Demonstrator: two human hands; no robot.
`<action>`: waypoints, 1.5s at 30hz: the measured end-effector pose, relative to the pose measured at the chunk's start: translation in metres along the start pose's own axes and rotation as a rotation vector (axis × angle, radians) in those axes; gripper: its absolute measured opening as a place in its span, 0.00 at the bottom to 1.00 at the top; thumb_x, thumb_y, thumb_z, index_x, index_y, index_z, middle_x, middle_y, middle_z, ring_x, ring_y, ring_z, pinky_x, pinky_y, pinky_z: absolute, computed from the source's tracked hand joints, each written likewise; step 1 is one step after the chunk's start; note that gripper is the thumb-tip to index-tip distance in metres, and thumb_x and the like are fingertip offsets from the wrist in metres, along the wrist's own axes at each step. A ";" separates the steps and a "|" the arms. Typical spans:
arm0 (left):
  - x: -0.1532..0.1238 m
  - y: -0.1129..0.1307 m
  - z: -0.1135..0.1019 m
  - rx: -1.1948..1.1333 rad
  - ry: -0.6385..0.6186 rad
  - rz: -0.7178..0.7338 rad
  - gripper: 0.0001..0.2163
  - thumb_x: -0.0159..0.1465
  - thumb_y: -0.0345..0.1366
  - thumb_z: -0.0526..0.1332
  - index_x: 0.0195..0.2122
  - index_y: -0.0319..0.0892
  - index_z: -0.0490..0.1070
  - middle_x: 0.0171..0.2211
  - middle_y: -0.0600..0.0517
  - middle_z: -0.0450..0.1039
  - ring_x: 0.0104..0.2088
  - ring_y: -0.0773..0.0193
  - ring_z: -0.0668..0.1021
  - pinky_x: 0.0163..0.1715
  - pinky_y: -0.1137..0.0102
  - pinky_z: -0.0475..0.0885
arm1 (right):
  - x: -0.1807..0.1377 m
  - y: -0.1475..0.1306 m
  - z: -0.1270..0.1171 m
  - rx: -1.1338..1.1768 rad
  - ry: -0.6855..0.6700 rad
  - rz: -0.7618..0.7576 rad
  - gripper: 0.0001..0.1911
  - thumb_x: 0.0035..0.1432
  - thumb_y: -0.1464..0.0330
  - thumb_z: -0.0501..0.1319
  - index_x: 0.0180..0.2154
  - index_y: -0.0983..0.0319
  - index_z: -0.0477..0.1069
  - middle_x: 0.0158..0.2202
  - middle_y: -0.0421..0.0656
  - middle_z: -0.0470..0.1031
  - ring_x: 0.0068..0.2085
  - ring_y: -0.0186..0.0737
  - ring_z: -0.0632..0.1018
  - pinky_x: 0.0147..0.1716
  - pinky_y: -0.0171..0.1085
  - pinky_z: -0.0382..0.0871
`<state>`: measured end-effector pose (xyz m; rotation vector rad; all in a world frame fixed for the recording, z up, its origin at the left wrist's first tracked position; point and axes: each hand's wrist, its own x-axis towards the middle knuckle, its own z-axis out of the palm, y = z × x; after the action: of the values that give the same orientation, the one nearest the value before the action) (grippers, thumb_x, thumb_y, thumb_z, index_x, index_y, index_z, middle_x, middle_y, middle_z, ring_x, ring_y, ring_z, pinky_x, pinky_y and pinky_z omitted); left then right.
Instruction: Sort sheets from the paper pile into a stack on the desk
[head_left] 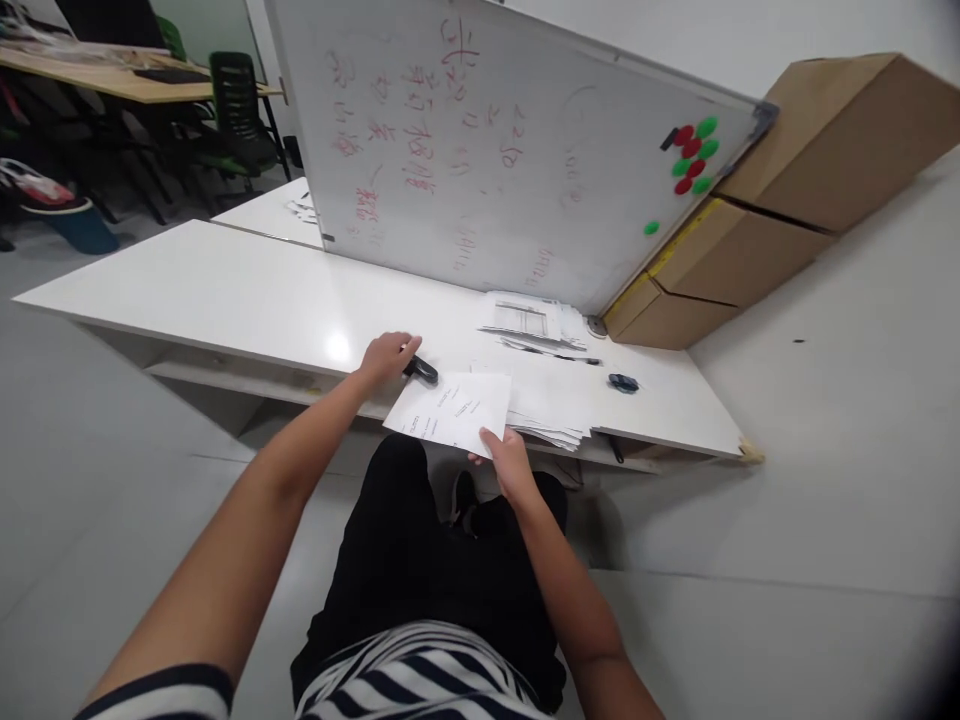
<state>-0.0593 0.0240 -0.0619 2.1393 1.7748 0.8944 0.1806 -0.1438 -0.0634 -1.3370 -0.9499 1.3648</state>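
Note:
My left hand (387,356) is closed round the near end of a black stapler (422,370), whose other end reaches the top left edge of a white sheet of paper (450,408). Whether the stapler's jaws are around the paper or only beside it, I cannot tell. Printed lines show on the sheet, which sticks out over the table's front edge. At its lower right corner my right hand (508,464) pinches it, thumb on top. More loose white sheets (551,428) lie just right of the held one, at the edge.
Behind, a stack of printed papers (534,318) lies against the whiteboard (450,130), with a thin dark pen-like item (559,354) before it. A small dark object (623,383) rests to the right on the white table (675,400). Cardboard boxes (757,250) are stacked at right.

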 end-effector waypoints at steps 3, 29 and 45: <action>-0.018 -0.007 0.010 0.101 -0.007 -0.004 0.21 0.68 0.49 0.43 0.29 0.45 0.69 0.33 0.47 0.73 0.37 0.56 0.73 0.37 0.63 0.62 | 0.003 -0.013 -0.014 -0.207 0.074 -0.065 0.11 0.52 0.61 0.60 0.31 0.64 0.72 0.19 0.39 0.73 0.20 0.38 0.72 0.21 0.36 0.66; -0.021 -0.004 0.023 0.267 0.205 -0.201 0.21 0.69 0.45 0.41 0.36 0.41 0.70 0.38 0.42 0.72 0.42 0.52 0.72 0.39 0.62 0.60 | -0.069 0.028 -0.112 -0.018 0.715 -0.144 0.25 0.46 0.55 0.67 0.44 0.63 0.74 0.41 0.45 0.79 0.35 0.42 0.78 0.23 0.35 0.71; -0.021 -0.005 0.026 0.348 0.158 -0.235 0.21 0.70 0.44 0.40 0.35 0.42 0.70 0.36 0.44 0.72 0.41 0.53 0.72 0.38 0.62 0.59 | 0.061 -0.035 -0.136 -1.420 0.499 -0.221 0.31 0.59 0.61 0.54 0.62 0.65 0.58 0.57 0.60 0.66 0.55 0.63 0.69 0.50 0.59 0.63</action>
<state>-0.0505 0.0112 -0.0915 2.0331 2.3538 0.7583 0.3232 -0.0891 -0.0565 -2.2979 -1.6999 -0.0504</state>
